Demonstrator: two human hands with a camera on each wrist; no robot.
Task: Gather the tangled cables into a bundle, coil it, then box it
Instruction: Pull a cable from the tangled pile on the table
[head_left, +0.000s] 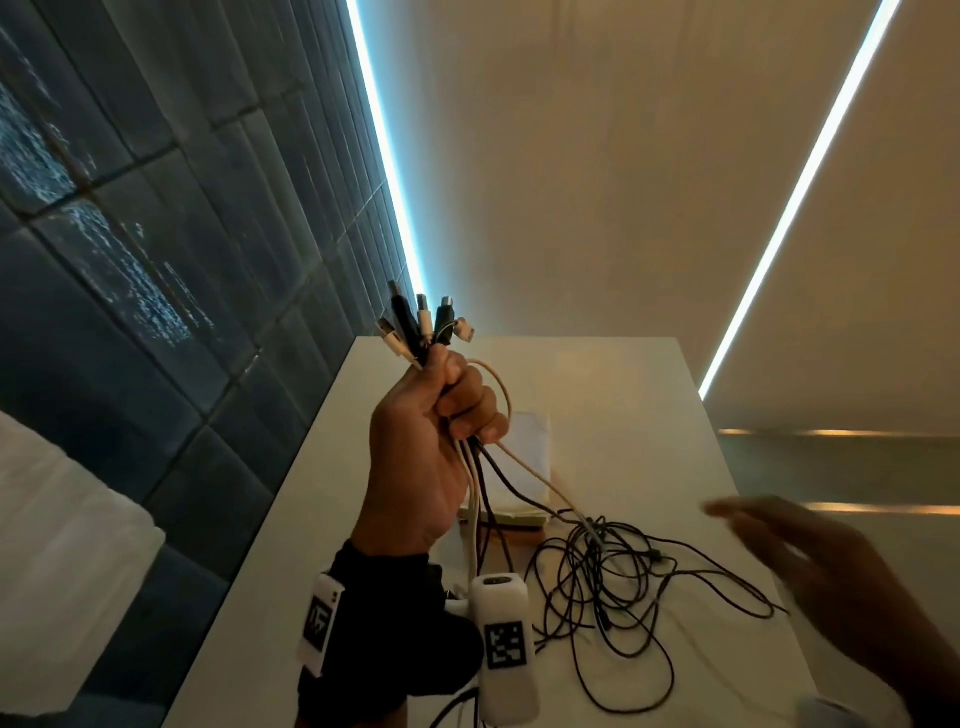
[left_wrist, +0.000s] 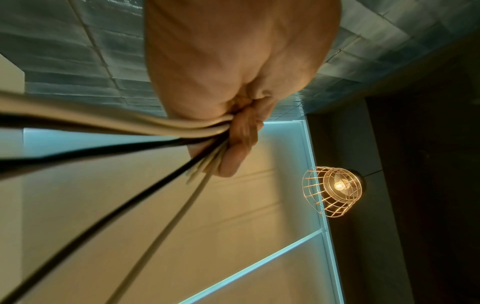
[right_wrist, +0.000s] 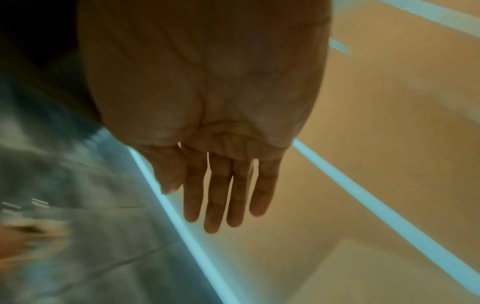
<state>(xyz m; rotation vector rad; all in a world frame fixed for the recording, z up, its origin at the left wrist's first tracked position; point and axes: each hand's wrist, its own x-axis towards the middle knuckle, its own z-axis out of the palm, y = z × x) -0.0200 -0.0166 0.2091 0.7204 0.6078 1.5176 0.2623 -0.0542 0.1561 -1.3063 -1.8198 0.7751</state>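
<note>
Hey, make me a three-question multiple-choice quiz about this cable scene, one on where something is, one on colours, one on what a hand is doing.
1. Where does the loose tangle of thin black cable lie?
A. on the white tabletop
B. on the floor
C. inside a box

2. What colours are the cable plug ends sticking up out of the left hand?
A. all red
B. black and white
C. all blue

3. What is the right hand doing?
A. gripping a plug
B. pressing the tabletop
C. open, holding nothing

Answers:
1 A, the head view shows the loops spread on the tabletop.
2 B, dark and pale plugs fan out above the fist.
3 C, the right wrist view shows straight fingers with nothing in them.
</note>
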